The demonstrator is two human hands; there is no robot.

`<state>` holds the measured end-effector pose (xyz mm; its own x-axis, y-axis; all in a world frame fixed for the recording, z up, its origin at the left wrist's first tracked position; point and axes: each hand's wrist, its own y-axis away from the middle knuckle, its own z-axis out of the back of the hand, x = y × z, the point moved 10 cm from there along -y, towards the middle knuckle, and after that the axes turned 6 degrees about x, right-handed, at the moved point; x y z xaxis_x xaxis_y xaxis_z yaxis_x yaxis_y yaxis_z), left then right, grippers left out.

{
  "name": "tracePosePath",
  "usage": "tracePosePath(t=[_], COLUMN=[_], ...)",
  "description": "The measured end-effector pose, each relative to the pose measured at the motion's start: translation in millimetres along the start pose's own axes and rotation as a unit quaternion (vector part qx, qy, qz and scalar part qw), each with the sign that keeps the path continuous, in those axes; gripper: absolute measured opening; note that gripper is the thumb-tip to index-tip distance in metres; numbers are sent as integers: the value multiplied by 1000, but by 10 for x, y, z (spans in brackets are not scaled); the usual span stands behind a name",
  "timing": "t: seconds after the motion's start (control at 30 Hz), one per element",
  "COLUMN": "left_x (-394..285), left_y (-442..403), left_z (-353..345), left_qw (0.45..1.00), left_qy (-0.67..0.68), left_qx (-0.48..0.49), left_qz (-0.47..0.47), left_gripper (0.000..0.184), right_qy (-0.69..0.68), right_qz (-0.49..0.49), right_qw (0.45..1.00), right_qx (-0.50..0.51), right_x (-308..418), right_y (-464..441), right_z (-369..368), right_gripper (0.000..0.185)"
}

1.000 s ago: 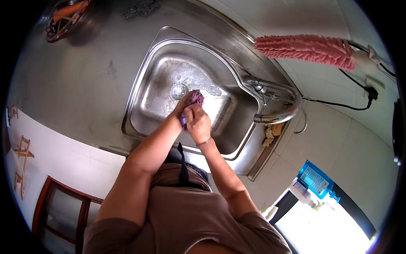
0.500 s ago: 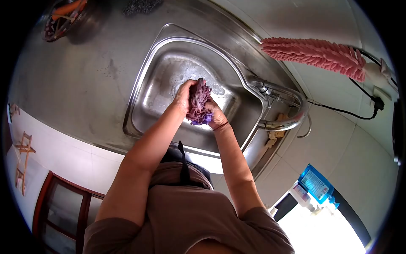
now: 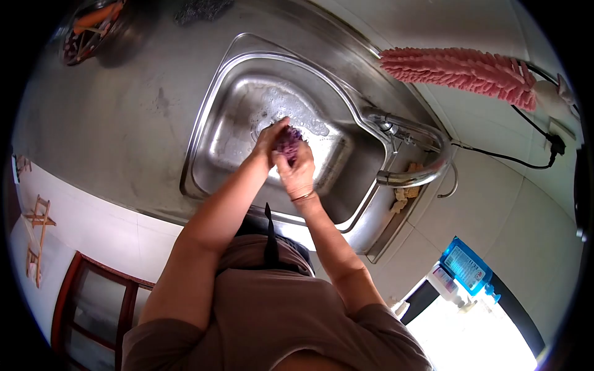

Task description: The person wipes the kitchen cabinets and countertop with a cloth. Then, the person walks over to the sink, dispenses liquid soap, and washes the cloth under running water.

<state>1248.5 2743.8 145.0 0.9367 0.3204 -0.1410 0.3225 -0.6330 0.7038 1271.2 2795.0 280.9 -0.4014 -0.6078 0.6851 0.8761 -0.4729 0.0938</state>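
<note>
Over the steel sink (image 3: 232, 63), a shaggy purple cloth (image 3: 289, 143) is squeezed between both hands. My left hand (image 3: 270, 140) grips it from the left, near the drain. On the other side my right hand (image 3: 298, 168) is closed around its lower right part, with the fingers bent. Much of the cloth is hidden by the hands. Foam and water drops lie on the sink floor behind them.
The curved faucet (image 3: 414, 179) stands right of the sink, with yellowish sponges (image 3: 402, 193) beside it. A pink fluffy duster (image 3: 458, 71) hangs on the wall. Dark steel wool (image 3: 203, 10) and a basket (image 3: 86, 40) lie at the back left. A blue bottle (image 3: 467, 266) stands lower right.
The cloth was bunched wide between the hands half a second ago and is now squeezed smaller. My right hand has moved left and turned over the cloth.
</note>
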Motion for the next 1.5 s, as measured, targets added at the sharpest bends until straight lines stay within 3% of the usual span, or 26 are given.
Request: tracePosePath(t=[0.03, 0.07, 0.1, 0.17, 0.23, 0.33, 0.37, 0.43, 0.47, 0.5, 0.6, 0.63, 0.7, 0.73, 0.77, 0.87, 0.97, 1.07, 1.13, 1.17, 1.27, 1.3, 1.37, 1.43, 1.5], left_x=[7, 187, 173, 153, 155, 232, 182, -37, -31, 206, 153, 179, 176, 170, 126, 142, -226, -304, 365, 479, 602, 592, 750, 685, 687], left_y=[-22, -128, -96, 64, 52, 21, 37, 133, 53, -146, 135, 109, 48, 86, 27, -26, 6, 153, 232, 249, 112, 129, -180, 50, 81], left_z=[64, 108, 84, -67, -126, -56, -53, 10, 56, 188, -26, -10, -23, 11, 6, 91, 428, 765, 799, 371, 229, 152, 377, 372, 279], left_qw=[999, 1000, 999, 999, 998, 999, 999, 989, 988, 999, 992, 992, 995, 994, 998, 998, 983, 934, 962, 976, 958, 969, 976, 988, 993], left_qy=[-43, 18, 32, -17, -10, 42, 43, -131, -139, -10, -110, -109, -89, -30, -28, 7, -137, -292, -133, 67, 135, 156, 133, 137, 102], left_qx=[-16, 2, 25, 5, 30, -9, 27, -64, -34, 2, -22, -22, -18, -82, -38, -41, -92, -184, -122, 43, 178, 126, 143, -18, -23], left_qz=[-15, 24, -29, -32, -59, -27, -19, 19, -52, -40, 58, 58, 45, 66, 41, 57, -76, -96, 206, 202, 182, 142, 96, 65, 61], left_gripper=[23, 17, 15, 14, 15, 20, 23, 29, 28, 25, 24, 24, 30, 35, 33, 31, 38, 49, 55, 46, 29, 26, 22, 21, 21], right_qy=[84, 21, -94, -13, 14, -99, -160, -17, -60, -81, 6, -10, -152, -87, -36, -7, -121, -70, -41, -36, 38, 78, 58, 114, 110], right_qz=[50, -17, -96, -166, -166, -121, -77, 93, 27, -82, -102, -45, -9, 2, 10, -61, -78, -61, -39, -83, -22, -29, -41, -153, -122], right_qw=[995, 999, 988, 985, 984, 985, 982, 994, 996, 993, 995, 999, 964, 960, 959, 965, 979, 991, 994, 988, 989, 988, 996, 979, 986], right_qx=[-14, -23, -77, -55, -56, -76, -70, -56, -58, -22, -20, 9, 217, 268, 281, 256, 141, 96, 89, 126, 140, 130, 50, 67, 23], right_x=[214, 21, -184, -589, -534, -380, -299, 255, -1, -416, -561, -476, -335, -141, -163, -579, -774, -453, -179, -145, 283, 379, 11, -377, -472], right_y=[20, 27, 6, -131, -172, 1, 79, 85, 86, 79, -110, -191, -197, -150, -83, -33, -49, -11, 29, 89, 241, 243, 203, 25, -80], right_z=[4, -10, 18, 30, 116, 133, 44, 110, 37, -106, 113, 157, -150, -142, -202, -321, -257, -72, -17, -78, -139, -116, -135, -64, 54], right_gripper=[27, 27, 27, 27, 26, 24, 22, 20, 21, 19, 20, 39, 57, 65, 67, 52, 32, 30, 27, 25, 27, 20, 21, 24, 27])
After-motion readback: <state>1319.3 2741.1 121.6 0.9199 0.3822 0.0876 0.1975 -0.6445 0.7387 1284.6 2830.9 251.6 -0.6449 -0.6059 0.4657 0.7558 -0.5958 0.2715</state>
